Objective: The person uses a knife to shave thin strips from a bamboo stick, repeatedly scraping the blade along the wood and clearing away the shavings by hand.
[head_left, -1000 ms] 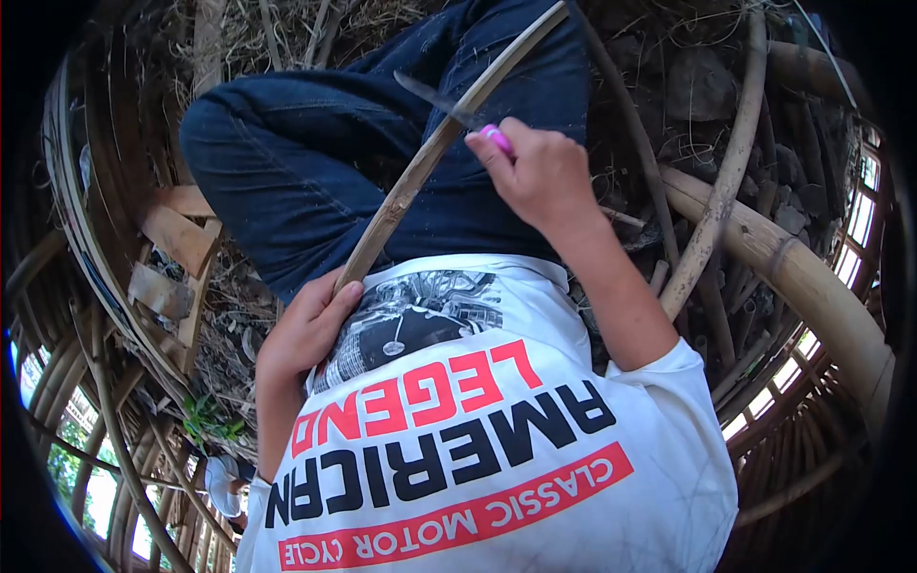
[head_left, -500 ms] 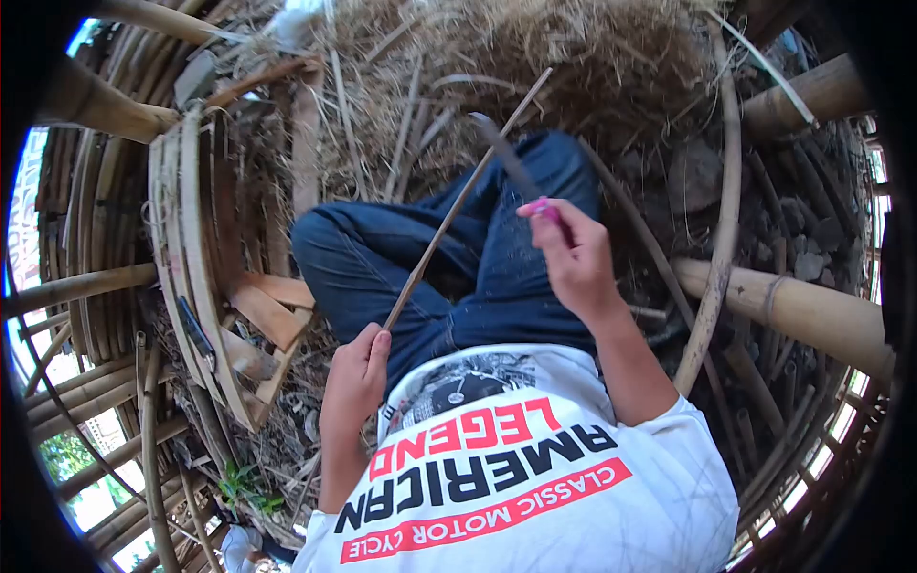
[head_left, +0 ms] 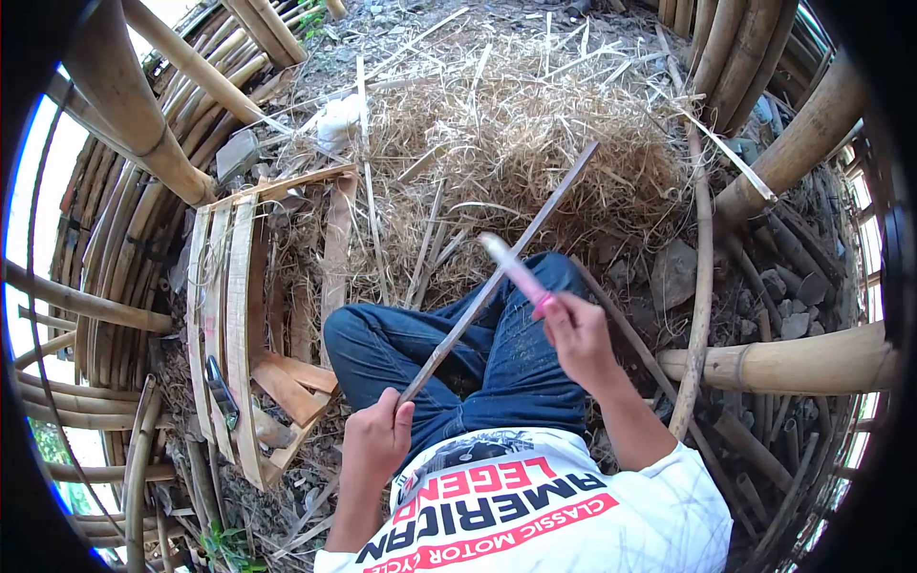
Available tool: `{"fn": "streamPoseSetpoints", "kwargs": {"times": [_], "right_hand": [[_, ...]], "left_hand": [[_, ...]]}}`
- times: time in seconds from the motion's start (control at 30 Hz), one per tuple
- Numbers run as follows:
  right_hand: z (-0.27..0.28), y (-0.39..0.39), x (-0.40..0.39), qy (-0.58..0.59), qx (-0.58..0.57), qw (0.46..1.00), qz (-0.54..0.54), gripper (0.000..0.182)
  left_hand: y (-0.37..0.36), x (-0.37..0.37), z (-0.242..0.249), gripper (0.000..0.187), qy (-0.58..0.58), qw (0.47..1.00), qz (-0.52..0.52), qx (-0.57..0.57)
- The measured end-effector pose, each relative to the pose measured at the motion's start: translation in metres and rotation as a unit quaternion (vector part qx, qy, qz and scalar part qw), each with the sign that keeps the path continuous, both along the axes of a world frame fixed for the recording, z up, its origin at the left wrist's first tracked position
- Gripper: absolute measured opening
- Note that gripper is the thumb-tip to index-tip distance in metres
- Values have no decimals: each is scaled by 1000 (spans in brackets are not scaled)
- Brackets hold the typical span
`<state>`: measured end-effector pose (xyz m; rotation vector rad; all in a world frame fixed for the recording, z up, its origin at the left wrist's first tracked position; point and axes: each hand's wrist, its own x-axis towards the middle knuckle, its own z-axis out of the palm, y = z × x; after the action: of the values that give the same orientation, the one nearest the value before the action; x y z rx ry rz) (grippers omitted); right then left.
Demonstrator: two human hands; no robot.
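Note:
A long thin bamboo strip (head_left: 458,328) slants up and away over my crossed legs, its near end wrapped in the closed fingers of my left hand (head_left: 376,435). My right hand (head_left: 579,346) grips a knife (head_left: 536,293) by its pink handle. The knife's pale, motion-blurred blade points up and to the left and overlaps the strip around its middle. Beneath both lie my jeans (head_left: 521,358), with light specks on one thigh.
A pile of shavings (head_left: 535,105) spreads beyond my knees. To my left stands a wooden crate (head_left: 250,334) with a dark-handled tool (head_left: 221,392) on it. Bamboo poles (head_left: 793,360) and a large stone (head_left: 674,274) are at my right.
The view has tilted up, showing more of the shavings pile. The knife has swung from a steeper angle to lie more across the strip. Both hands keep their holds.

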<state>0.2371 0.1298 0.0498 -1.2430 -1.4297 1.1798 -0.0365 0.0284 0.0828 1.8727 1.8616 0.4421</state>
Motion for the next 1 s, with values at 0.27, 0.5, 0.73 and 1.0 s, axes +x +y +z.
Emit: {"fn": "streamPoseSetpoints", "kwargs": {"times": [0.27, 0.5, 0.73, 1.0], "right_hand": [[-8, 3, -1, -40, 45, 998, 3, 36], [-1, 24, 11, 43, 2, 993, -109, 30], [-1, 27, 15, 28, -15, 994, -100, 32], [-2, -1, -20, -143, 233, 958, 85, 14]], "left_hand": [[5, -3, 10, 31, 8, 999, -7, 47], [4, -2, 10, 32, -28, 999, 6, 28], [11, -1, 9, 32, -60, 998, -12, 13], [13, 5, 1, 31, -93, 994, -18, -61]]}}
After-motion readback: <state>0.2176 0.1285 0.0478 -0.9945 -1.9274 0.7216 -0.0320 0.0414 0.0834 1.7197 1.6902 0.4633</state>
